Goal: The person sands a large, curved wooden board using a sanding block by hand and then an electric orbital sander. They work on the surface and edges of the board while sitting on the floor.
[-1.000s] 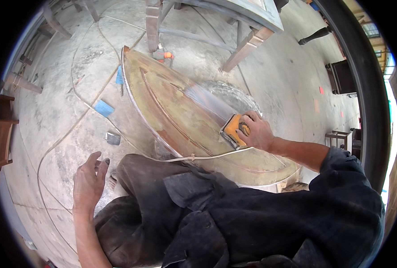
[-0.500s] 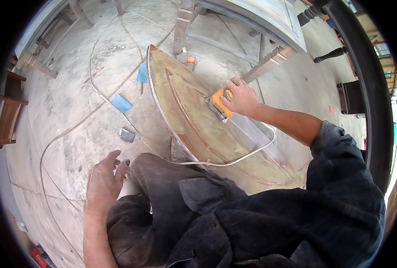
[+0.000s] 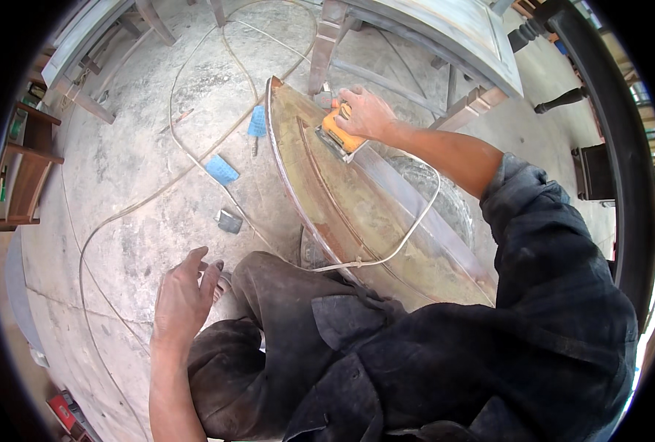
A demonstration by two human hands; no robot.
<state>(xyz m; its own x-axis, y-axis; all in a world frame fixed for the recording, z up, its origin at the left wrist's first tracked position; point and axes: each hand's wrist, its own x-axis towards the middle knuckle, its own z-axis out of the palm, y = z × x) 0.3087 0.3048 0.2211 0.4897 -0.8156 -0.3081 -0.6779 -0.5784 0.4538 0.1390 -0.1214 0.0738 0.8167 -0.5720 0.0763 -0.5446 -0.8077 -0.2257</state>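
The fingers of the right hand point(image 3: 367, 116) are curled closely over an orange-yellow hand-held power sander point(image 3: 340, 134) with a dark base, and the tool is firmly grasped from above. The fingers of the left hand point(image 3: 186, 295) are loosely bent and spread from the thumb; nothing is seen to be held, and the hand is suspended beside the knee of the dark, dusty trousers point(image 3: 279, 291).

The sander is seated base-down on the far part of a long, curved, yellow-brown wooden panel point(image 3: 368, 228), near its right-hand edge. The panel is laid diagonally in front of the knees, its narrow tip pointed away. A reddish-brown curved line is run along its face, and a pale, dusty band is shown along its right side. A pale, looped cord point(image 3: 358, 263) is draped across the near part of the panel.

To the left, on the grey concrete floor point(image 3: 132, 258), two blue rectangular sheets point(image 3: 221, 170) and a small grey square pad point(image 3: 229, 221) are placed. Beyond the panel tip, a grey-brown wooden table point(image 3: 328, 44) is positioned.
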